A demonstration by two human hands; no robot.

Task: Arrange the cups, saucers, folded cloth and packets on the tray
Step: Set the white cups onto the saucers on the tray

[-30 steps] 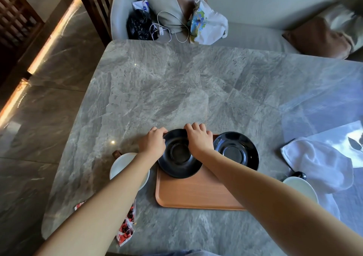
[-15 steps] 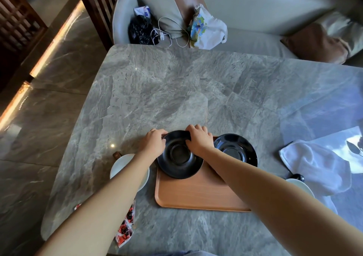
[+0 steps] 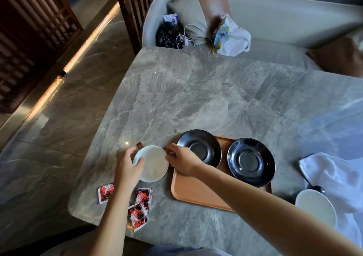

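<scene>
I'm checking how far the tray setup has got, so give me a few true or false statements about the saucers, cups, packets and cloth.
1. The left saucer and right saucer both sit on the tray. True.
2. A white cup stands on a saucer. False: both saucers are bare; the left cup is beside the tray, off it.
3. The left hand and right hand both hold the left cup. True.
4. The red packets lie on the tray. False: they lie on the table.
5. The white cloth lies off the tray. True.
</scene>
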